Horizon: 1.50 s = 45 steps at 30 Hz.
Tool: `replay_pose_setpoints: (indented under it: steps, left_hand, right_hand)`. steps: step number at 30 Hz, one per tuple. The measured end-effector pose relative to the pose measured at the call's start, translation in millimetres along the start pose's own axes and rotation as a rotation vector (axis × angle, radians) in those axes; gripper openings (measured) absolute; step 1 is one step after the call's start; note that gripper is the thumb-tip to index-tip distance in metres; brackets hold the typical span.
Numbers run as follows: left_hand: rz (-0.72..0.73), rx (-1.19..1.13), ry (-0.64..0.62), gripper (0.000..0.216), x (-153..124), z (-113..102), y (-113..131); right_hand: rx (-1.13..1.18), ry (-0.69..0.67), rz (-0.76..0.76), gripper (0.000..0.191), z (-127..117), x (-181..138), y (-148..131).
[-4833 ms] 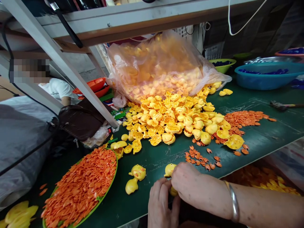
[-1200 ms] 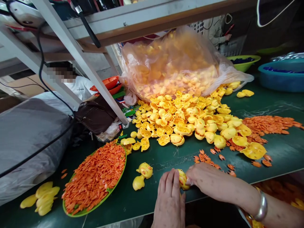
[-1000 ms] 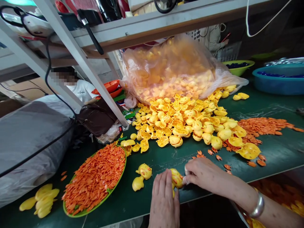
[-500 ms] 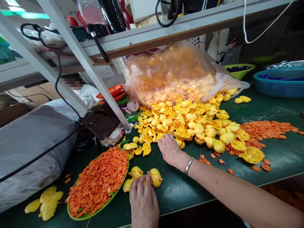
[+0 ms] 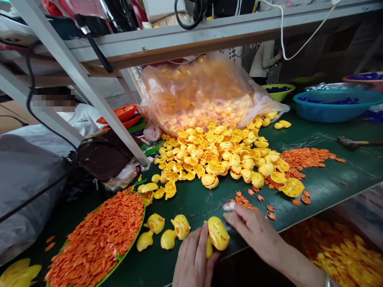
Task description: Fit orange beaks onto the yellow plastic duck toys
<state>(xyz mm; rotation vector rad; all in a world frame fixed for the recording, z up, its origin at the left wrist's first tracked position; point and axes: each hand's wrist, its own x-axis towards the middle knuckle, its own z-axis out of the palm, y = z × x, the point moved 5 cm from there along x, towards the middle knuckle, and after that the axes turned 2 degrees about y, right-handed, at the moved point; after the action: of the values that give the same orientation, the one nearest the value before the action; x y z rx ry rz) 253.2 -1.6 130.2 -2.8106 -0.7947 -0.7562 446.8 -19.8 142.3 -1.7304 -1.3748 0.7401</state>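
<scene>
My left hand (image 5: 193, 261) grips a yellow plastic duck shell (image 5: 218, 233) at the near edge of the green table (image 5: 329, 179). My right hand (image 5: 254, 229) hovers just right of the shell, its fingers reaching toward several small orange beak pieces (image 5: 254, 201); whether anything is pinched in them is unclear. Two finished yellow ducks (image 5: 167, 233) lie on the table to the left of my left hand.
A heap of yellow duck halves (image 5: 221, 155) spills from a clear plastic bag (image 5: 200, 91). A green plate of orange pieces (image 5: 98, 239) sits at the left, more orange pieces (image 5: 305, 157) at the right. Blue basin (image 5: 332, 105) far right. A person in white sits behind a metal shelf post (image 5: 83, 87).
My right hand came back from the yellow heap to the near edge beside the orange pieces. My left hand set one duck down and now holds a new shell.
</scene>
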Motion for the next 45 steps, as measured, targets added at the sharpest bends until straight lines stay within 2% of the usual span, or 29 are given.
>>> replay_pose_setpoints:
  steps: [2,4,8,12,18,24,26,28,31,34,38,41,43,45]
  left_hand:
    - [-0.056,0.039,-0.017,0.057,0,11,-1]
    - [-0.093,0.065,-0.021,0.054,0,18,-2]
    - [-0.122,0.070,-0.011,0.051,1,21,-3]
    - [-0.134,0.041,-0.017,0.049,1,20,-2]
    - [-0.138,0.048,-0.021,0.046,2,18,-1]
    - [-0.198,0.039,0.013,0.045,3,17,1]
    - [-0.276,0.024,0.059,0.044,3,17,1]
    - [-0.356,0.006,0.092,0.045,4,17,2]
    - [-0.395,-0.026,0.093,0.050,5,20,4]
    - [-0.388,-0.034,0.094,0.051,6,20,6]
    - [-0.367,-0.007,0.071,0.049,7,19,5]
    - [-0.333,0.004,0.058,0.056,8,16,5]
    - [-0.326,-0.003,0.108,0.055,11,11,7]
    - [-0.322,-0.024,0.180,0.044,16,5,10]
  right_hand:
    - [-0.355,0.190,-0.041,0.027,-23,10,13]
    - [-0.570,0.213,-0.024,0.021,-37,22,25]
    - [-0.689,0.185,0.064,0.016,-45,40,35]
    - [-0.725,0.194,0.104,0.014,-38,47,33]
    - [-0.675,0.208,0.086,0.005,-33,52,30]
    - [-0.551,0.238,0.027,0.007,-29,45,24]
    - [-0.435,0.210,-0.025,0.010,-23,37,16]
    - [-0.216,0.152,-0.070,0.013,-14,25,7]
    - [0.046,0.064,-0.062,0.011,2,8,-5]
    - [-0.067,0.063,-0.106,0.010,15,-4,-17]
    - [-0.215,0.086,-0.179,0.016,26,-4,-25]
    - [-0.135,0.104,-0.137,0.014,27,2,-21]
    - [-0.048,0.116,-0.102,0.013,26,5,-17]
    - [0.027,0.131,-0.083,0.013,25,7,-13]
